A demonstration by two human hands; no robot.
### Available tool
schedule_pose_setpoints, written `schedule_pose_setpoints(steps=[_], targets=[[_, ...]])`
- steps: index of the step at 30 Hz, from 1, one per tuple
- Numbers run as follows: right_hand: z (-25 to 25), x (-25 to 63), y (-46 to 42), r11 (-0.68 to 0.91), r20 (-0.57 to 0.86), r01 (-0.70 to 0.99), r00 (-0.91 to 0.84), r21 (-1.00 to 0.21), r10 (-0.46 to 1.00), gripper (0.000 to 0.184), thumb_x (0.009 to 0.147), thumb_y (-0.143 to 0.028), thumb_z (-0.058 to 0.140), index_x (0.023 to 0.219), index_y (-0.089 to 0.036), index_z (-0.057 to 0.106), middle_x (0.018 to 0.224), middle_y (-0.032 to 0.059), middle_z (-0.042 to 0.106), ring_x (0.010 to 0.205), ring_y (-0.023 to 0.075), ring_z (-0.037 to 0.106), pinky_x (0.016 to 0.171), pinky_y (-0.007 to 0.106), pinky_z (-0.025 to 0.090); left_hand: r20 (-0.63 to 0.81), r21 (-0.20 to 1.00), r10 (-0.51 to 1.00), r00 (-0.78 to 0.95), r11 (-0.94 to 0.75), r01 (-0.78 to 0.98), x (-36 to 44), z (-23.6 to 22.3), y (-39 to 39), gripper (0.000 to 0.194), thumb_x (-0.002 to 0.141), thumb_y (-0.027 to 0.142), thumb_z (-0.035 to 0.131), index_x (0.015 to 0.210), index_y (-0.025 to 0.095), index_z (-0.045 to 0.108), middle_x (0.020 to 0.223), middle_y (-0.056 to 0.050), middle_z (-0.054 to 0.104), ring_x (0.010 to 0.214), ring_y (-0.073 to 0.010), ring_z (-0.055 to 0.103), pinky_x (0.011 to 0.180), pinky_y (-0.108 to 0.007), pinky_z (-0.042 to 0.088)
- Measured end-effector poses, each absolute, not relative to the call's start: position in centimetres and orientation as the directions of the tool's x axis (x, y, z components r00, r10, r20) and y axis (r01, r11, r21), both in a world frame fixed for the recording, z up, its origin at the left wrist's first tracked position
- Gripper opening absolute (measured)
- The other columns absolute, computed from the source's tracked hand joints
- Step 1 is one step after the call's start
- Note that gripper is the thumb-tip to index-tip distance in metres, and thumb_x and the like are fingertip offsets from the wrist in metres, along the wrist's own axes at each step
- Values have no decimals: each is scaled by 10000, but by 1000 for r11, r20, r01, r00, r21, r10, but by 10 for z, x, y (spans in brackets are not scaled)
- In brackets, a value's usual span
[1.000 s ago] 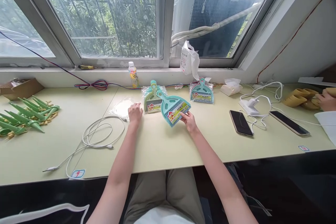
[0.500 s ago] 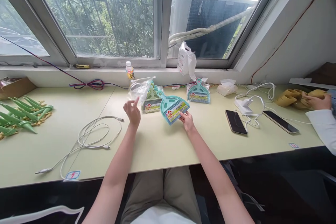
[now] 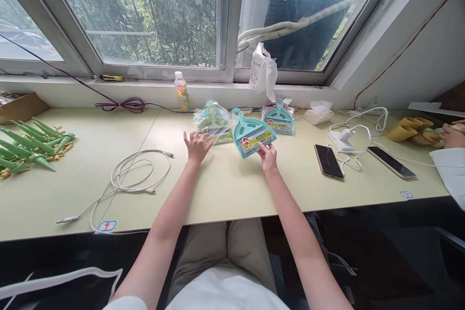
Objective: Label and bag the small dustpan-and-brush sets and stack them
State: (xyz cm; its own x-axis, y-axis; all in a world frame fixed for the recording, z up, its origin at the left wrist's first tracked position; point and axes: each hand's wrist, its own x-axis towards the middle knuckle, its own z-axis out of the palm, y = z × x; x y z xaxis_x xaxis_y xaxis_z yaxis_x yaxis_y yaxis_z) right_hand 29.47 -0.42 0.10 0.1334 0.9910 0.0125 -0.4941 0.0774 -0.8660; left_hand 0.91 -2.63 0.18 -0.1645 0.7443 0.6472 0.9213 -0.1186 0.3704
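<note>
My right hand (image 3: 268, 157) grips a turquoise mini dustpan and brush set (image 3: 251, 134) by its lower right edge, tilted above the table, with the printed label facing me. My left hand (image 3: 198, 147) is at the near edge of a clear plastic bag (image 3: 217, 123), thumb and forefinger on the film and the other fingers spread. Behind the bag, partly covered by it, lie green and turquoise dustpan sets (image 3: 210, 110). Another turquoise dustpan set (image 3: 279, 118), in clear wrapping, lies farther back on the right.
A coiled white cable (image 3: 141, 169) and green plastic parts (image 3: 34, 147) lie to the left. A drink bottle (image 3: 182, 92) stands at the back. Rightward are two phones (image 3: 329, 161), a white charger (image 3: 341, 139) and a tissue pack (image 3: 318, 112). Another person's hand (image 3: 454, 134) touches yellowish-brown pieces (image 3: 412, 131).
My left hand has lifted the plastic bag off the table and brought it right, over the green set. My right hand keeps its hold on the turquoise set, shifted slightly right.
</note>
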Motion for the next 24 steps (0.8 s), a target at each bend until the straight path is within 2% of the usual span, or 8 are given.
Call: schedule_pose_setpoints(steps=[2, 5, 9, 13, 15, 17, 21, 24], targets=[[4, 298, -4, 97, 21, -489, 159, -867, 987, 410, 639, -278, 794, 1007, -207, 627, 1002, 46, 733, 930, 210, 717, 858, 349, 613, 618, 368, 769, -167, -94, 925, 9, 2, -27, 202, 850, 285, 598, 1001, 259, 730, 1119, -117, 645, 1198, -336, 486, 1185, -609, 58], [8, 303, -4, 112, 43, -473, 156, -874, 987, 409, 654, -297, 782, 1023, -208, 629, 1017, 52, 732, 960, 212, 712, 870, 345, 603, 574, 388, 788, -222, -23, 921, 7, 3, -26, 208, 869, 218, 531, 932, 242, 728, 1039, -128, 650, 1131, -335, 508, 1133, -579, 197], [13, 307, -7, 30, 47, -434, -28, -900, 999, 420, 623, -324, 823, 987, -193, 658, 968, 54, 748, 900, 230, 725, 829, 359, 609, 561, 421, 766, -314, 63, 905, 5, 5, -27, 209, 895, 259, 512, 923, 215, 714, 1013, -132, 635, 1091, -329, 514, 1060, -518, 291], [14, 307, -12, -76, 8, -305, -265, -949, 964, 457, 599, -323, 859, 998, -166, 701, 942, 68, 763, 830, 236, 730, 765, 361, 613, 593, 463, 712, -376, 80, 883, 6, 9, -30, 219, 915, 356, 533, 943, 223, 704, 1055, -124, 627, 1103, -326, 504, 1073, -508, 271], [13, 305, -13, -98, -17, -244, -313, -965, 950, 473, 597, -321, 865, 1012, -157, 710, 936, 80, 767, 819, 238, 731, 758, 365, 613, 608, 488, 692, -389, 61, 871, 7, 12, -32, 243, 931, 383, 517, 960, 229, 702, 1067, -118, 629, 1104, -316, 508, 1088, -510, 254], [10, 302, -13, -98, -29, -231, -284, -968, 958, 466, 598, -315, 865, 1007, -155, 709, 926, 84, 767, 806, 234, 732, 755, 368, 615, 624, 495, 683, -381, 33, 869, 9, 14, -34, 261, 946, 390, 497, 963, 231, 703, 1074, -116, 636, 1111, -308, 512, 1104, -516, 238], [7, 297, -11, -61, -14, -312, -149, -948, 989, 405, 616, -291, 851, 967, -178, 684, 908, 56, 761, 816, 219, 731, 786, 368, 619, 643, 495, 680, -352, -19, 869, 14, 17, -36, 259, 955, 367, 484, 950, 243, 712, 1107, -111, 652, 1161, -311, 501, 1147, -554, 174], [6, 294, -11, -51, -4, -345, -135, -937, 991, 392, 626, -294, 844, 963, -188, 675, 915, 46, 757, 827, 215, 730, 790, 359, 620, 657, 508, 678, -331, -72, 858, 20, 16, -37, 243, 957, 336, 480, 956, 261, 711, 1123, -102, 660, 1197, -309, 492, 1171, -582, 119]])
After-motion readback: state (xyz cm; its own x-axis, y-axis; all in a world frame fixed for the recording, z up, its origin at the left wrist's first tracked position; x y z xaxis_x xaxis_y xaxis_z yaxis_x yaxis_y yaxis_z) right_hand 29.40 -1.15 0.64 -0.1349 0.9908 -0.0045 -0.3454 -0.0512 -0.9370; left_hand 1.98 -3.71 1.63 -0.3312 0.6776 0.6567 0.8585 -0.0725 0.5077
